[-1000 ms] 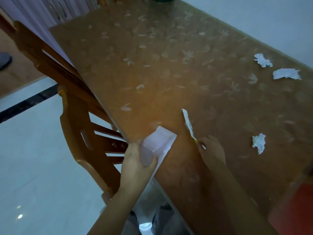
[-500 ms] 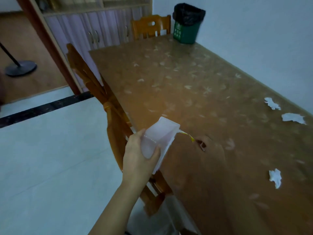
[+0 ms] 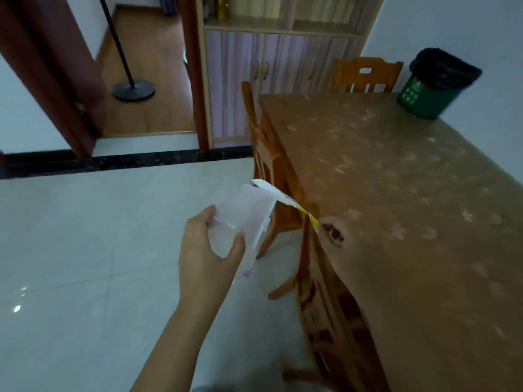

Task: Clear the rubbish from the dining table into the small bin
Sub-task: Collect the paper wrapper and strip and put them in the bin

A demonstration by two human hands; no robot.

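My left hand [image 3: 209,250] grips a small translucent white plastic bin [image 3: 243,219], held out over the floor just left of the dining table [image 3: 410,193]. My right hand [image 3: 336,236] pinches the yellow end of a long white wrapper strip [image 3: 278,195]. The strip's far end reaches over the rim of the small bin. The table carries a brown patterned cover. A green bin with a black liner [image 3: 435,86] stands on the table's far right corner. No loose tissue scraps show in this view.
A wooden chair [image 3: 268,154] is tucked against the table's left side, and another chair [image 3: 365,76] stands at the far end. A cabinet [image 3: 268,66] lines the back wall. A black floor stand [image 3: 133,89] sits in the doorway. Pale floor tiles spread to the left.
My right hand lifted the wrapper strip off the table and carried it left to the small bin. The camera swung up and left, so the tissue scraps left the view.
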